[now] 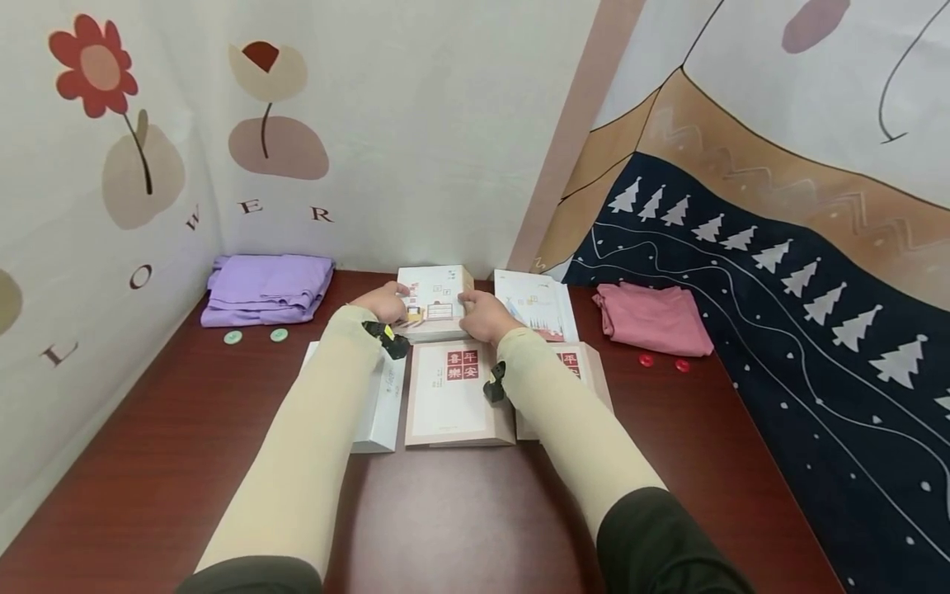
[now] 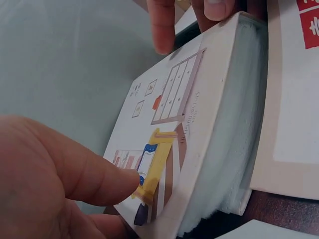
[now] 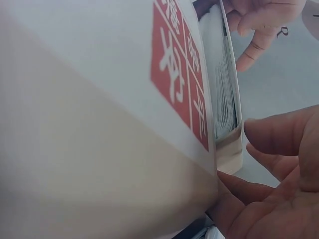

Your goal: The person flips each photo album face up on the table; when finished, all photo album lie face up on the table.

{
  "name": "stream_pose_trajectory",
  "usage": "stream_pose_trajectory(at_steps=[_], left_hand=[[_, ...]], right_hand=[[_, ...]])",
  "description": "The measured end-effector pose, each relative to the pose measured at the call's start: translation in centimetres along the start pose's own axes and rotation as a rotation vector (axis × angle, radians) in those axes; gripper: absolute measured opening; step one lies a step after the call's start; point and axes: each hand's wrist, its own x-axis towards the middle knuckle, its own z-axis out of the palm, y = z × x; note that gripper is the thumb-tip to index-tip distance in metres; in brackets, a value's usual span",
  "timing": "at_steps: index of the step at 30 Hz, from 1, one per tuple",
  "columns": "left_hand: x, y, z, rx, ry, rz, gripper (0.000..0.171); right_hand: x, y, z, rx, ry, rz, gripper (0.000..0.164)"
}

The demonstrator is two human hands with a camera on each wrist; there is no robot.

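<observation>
A thick photo album [image 1: 436,289] with a drawing of a furnished room on its cover lies at the back middle of the table. My left hand [image 1: 382,303] holds its left side; in the left wrist view the thumb presses on the cover and fingers go under the edge. On the opposite side my right hand [image 1: 486,318] grips the album, thumb at the cover's edge and fingers along the side. Clear page sleeves show at the album's near edge. Right in front lies a beige album [image 1: 438,404] with red character squares.
A white album [image 1: 534,301] lies at back right, a second red-square album [image 1: 586,375] before it, and a pale album [image 1: 382,412] at front left, both partly behind my arms. Folded purple cloth [image 1: 267,289] with green discs [image 1: 279,335] lies left, pink cloth [image 1: 653,319] with red discs [image 1: 646,360] right.
</observation>
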Motion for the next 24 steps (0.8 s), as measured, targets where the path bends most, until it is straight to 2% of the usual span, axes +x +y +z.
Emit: stream_pose_trajectory(at_steps=[6, 10, 13, 18, 21, 24], left_hand=[[0.0, 0.2, 0.0, -0.014, 0.02, -0.019, 0.072], [-0.7, 0.3, -0.1, -0.039, 0.012, -0.043, 0.073], [-0.7, 0.2, -0.3, -0.058, 0.014, -0.031, 0.071], [0.3, -0.2, -0.4, -0.098, 0.022, -0.001, 0.067], [0.2, -0.1, -0.3, -0.1, 0.039, 0.01, 0.066], [-0.3, 0.1, -0.1, -0.188, 0.036, 0.034, 0.067]], right_hand=[[0.0, -0.2, -0.2, 0.021, -0.016, 0.017, 0.062], [-0.1, -0.4, -0.2, 0.02, -0.046, 0.007, 0.063], [-0.2, -0.4, -0.3, 0.006, -0.053, -0.002, 0.063], [0.0, -0.2, -0.5, -0.004, -0.052, -0.009, 0.065], [-0.2, -0.2, -0.7, 0.018, -0.075, -0.019, 0.066], [-0.5, -0.2, -0.9, 0.063, -0.071, -0.029, 0.067]])
